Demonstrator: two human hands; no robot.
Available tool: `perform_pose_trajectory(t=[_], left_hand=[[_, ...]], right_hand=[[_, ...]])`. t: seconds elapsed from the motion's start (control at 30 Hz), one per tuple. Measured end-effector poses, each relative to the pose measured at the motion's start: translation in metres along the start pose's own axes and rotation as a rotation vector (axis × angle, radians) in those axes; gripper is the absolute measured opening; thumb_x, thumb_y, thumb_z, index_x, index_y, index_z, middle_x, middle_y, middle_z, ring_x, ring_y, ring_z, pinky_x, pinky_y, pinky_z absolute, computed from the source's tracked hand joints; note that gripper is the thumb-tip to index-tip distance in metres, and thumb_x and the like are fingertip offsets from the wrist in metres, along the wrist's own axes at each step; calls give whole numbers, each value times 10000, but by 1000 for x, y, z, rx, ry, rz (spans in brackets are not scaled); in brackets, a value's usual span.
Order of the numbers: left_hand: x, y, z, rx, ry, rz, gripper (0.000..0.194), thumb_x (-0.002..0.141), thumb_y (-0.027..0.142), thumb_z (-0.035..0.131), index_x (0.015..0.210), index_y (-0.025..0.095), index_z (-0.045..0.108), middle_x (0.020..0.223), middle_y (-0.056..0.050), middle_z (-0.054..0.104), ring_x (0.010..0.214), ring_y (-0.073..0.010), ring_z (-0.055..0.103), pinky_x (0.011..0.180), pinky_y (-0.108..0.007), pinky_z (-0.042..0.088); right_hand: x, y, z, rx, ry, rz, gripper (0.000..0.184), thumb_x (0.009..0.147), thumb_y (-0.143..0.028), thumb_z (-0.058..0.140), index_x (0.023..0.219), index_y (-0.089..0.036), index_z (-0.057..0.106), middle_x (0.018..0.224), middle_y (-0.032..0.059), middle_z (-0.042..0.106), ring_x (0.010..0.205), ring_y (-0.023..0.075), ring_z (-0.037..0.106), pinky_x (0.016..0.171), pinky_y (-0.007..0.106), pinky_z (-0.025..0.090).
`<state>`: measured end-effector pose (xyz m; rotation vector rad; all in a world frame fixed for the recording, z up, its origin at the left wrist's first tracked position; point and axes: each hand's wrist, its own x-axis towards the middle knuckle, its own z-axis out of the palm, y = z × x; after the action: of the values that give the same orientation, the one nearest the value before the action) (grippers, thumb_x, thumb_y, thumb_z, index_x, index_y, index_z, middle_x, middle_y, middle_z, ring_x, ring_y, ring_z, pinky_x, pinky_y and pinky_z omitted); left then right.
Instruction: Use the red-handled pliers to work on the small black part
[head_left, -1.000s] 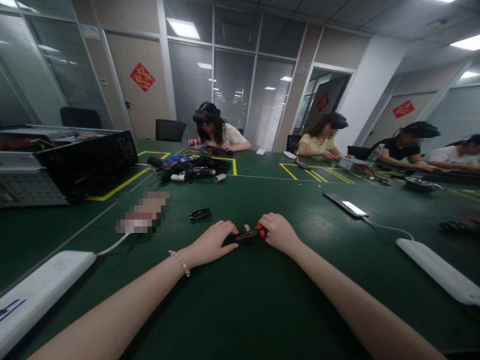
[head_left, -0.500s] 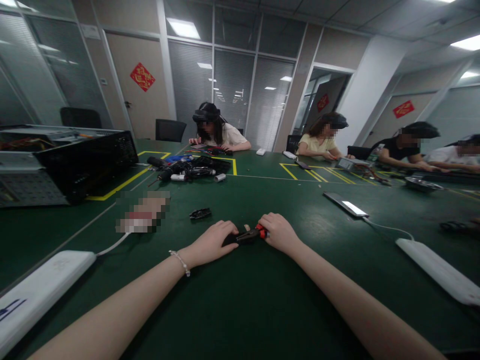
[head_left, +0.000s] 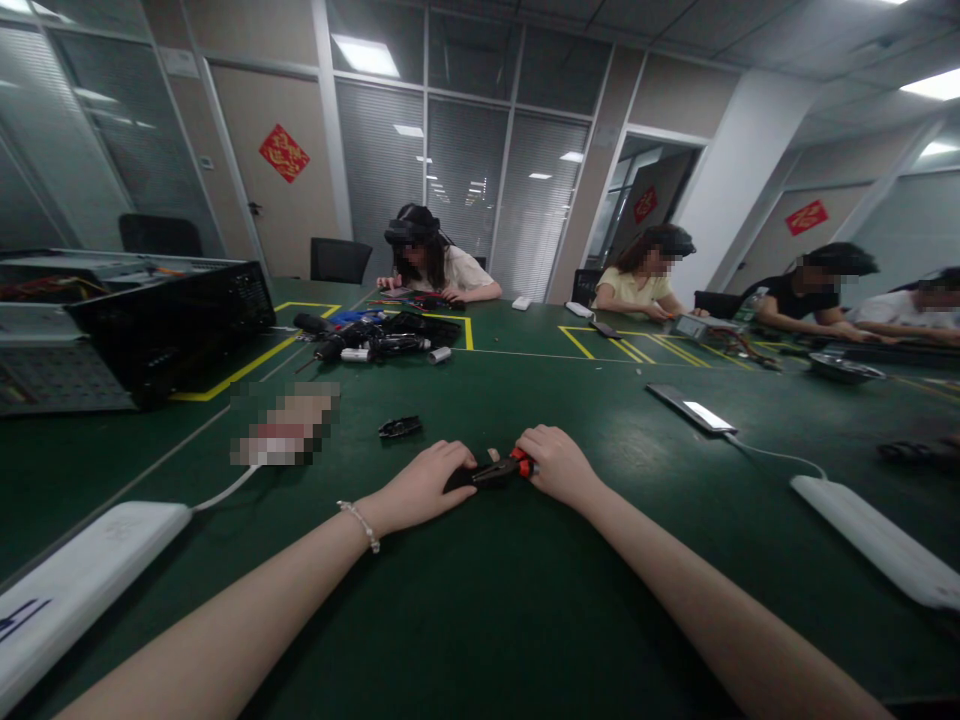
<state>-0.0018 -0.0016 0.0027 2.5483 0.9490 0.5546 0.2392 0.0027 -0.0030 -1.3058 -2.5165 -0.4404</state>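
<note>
Room: Through the head camera I noted a glass partition [head_left: 382,150] far beyond the pliers [head_left: 496,471], with co-workers [head_left: 469,273] seated in front of it.
Table: The green table [head_left: 480,620] spread around the pliers; yellow lines [head_left: 470,335] beyond them presumably marked off separate places.
Right hand: The right hand [head_left: 559,465] was closed around the red handles [head_left: 523,461] of the pliers, nose pointing left; I judged this grip chosen for leverage.
Left hand: The left hand [head_left: 431,484] pinched a dark piece [head_left: 458,479] at the pliers' nose, apparently to steady it. I could not tell whether the jaws touched it.
Pliers: They sat low over the table, between both hands, likely for support.
Pale scrap: The pale scrap [head_left: 493,455] lay just beyond the pliers; I could not identify it.
Dark shell: The dark shell [head_left: 401,428] lay left of and beyond the pliers, untouched, probably kept within reach.
Parts heap: The parts heap [head_left: 405,337] lay farther beyond the pliers, to the left.
Computer case: The computer case [head_left: 180,330] stood far left of the pliers.
Phone: The phone [head_left: 679,403] lay right of the pliers, joined by a cable [head_left: 787,457] to a white power bank [head_left: 870,540], seemingly for charging.
</note>
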Motion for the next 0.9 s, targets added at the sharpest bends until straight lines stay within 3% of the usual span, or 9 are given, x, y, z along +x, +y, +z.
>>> perform_pose_trajectory(t=[0.9], left_hand=[[0,1,0,-1,4,1,209,794,285,537,984,211,496,1014,-31,520,933,-198,486,790,-327,402]], right_hand=[[0,-1,-1,-2,-2,14,166,664,-89,495,803,-159,553,811,47,562,743,156,454,674,264,316]])
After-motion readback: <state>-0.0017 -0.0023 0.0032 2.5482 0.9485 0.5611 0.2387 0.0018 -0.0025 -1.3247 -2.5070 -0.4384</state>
